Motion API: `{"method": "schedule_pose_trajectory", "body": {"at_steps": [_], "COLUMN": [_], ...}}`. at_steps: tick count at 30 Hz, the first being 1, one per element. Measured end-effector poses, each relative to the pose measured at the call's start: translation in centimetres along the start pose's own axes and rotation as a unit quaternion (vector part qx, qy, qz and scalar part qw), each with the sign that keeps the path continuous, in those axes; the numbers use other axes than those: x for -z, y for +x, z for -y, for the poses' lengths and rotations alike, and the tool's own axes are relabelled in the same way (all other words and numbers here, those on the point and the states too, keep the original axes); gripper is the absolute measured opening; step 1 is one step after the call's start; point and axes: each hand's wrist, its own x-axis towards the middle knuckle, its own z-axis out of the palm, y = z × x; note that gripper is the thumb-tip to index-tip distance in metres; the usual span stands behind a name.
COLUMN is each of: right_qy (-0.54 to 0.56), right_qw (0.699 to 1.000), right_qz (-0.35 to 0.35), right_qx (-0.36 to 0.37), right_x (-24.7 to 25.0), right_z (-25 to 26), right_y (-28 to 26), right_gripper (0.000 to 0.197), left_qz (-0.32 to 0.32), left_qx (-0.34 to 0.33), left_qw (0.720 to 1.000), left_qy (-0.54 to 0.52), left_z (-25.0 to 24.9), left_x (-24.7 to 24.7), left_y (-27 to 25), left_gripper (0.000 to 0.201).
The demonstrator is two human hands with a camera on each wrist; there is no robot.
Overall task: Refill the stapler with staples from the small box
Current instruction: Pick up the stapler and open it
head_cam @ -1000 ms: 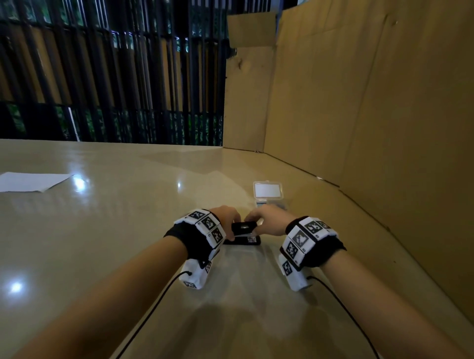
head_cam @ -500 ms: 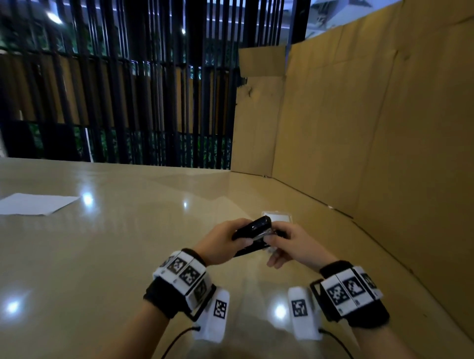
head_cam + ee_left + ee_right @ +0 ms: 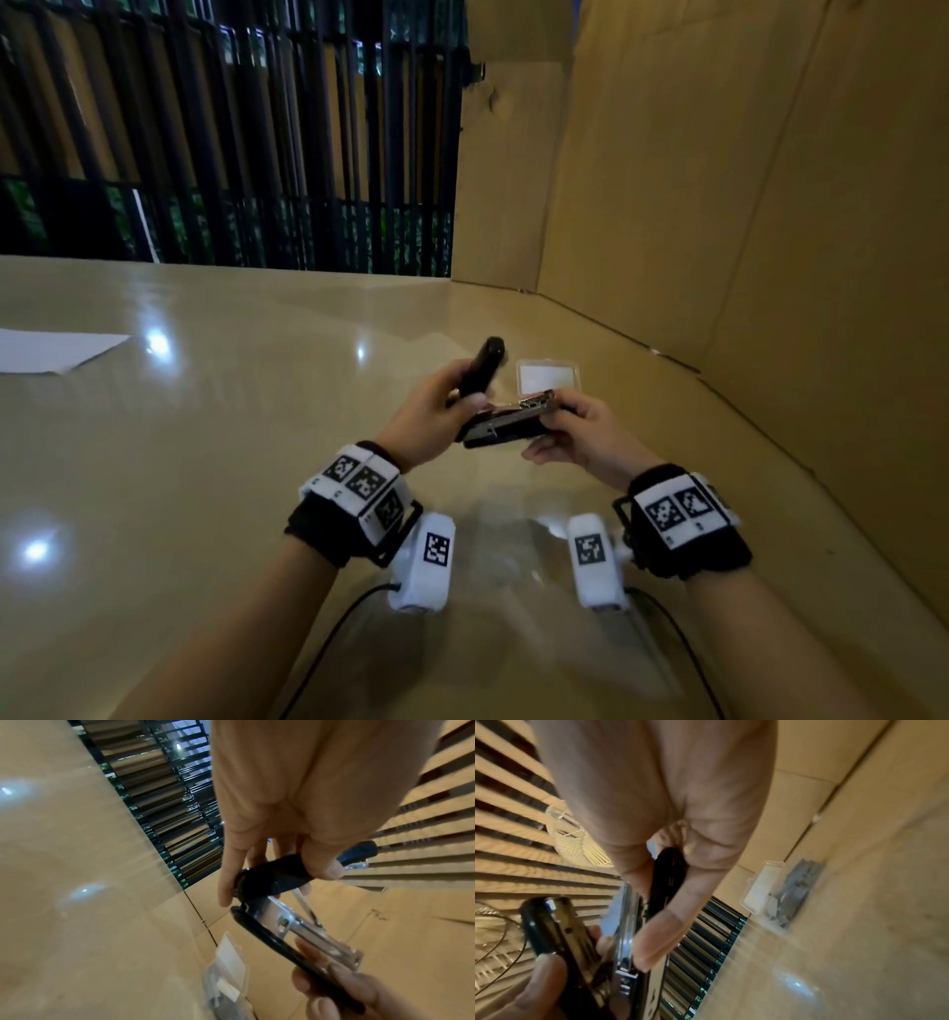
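Above the table (image 3: 205,462), left hand (image 3: 431,411) grips the stapler (image 3: 506,424) top cover (image 3: 480,372), now swung up and back; right hand (image 3: 580,437) pinches the black base. A second ago the stapler was closed on the table, so it's been lifted and hinged open, metal staple channel (image 3: 308,929) exposed. Small box (image 3: 547,375) sits open just beyond, staples inside. Probably next: fetch a strip.

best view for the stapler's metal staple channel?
Left wrist: the staple channel lies exposed along its length under the raised cover, unblocked. Head view shows it small, between both hands. Right wrist sees it edge-on and blurred, behind a finger.
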Motion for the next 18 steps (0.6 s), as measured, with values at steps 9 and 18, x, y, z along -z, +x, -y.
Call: {"method": "schedule_pose_trajectory", "body": {"at_steps": [9,18], "right_qy": [0.061,0.212], "right_qw": [0.997,0.976], "right_qz": [-0.022,-0.038], "right_qx": [0.037,0.032], "right_x": [0.5,0.0], "right_z": [0.3,-0.1], "right_y": [0.2,0.6], "right_gripper": [0.024,0.031], "left_qz": [-0.108,-0.223], "left_qx": [-0.024,0.072], "left_qw": [0.988,0.884], "left_qy": [-0.108,-0.405], "left_z": [-0.7,-0.6], "left_x": [0.4,0.8], "left_y": [0.3,1.5], "left_gripper": [0.019,0.017]}}
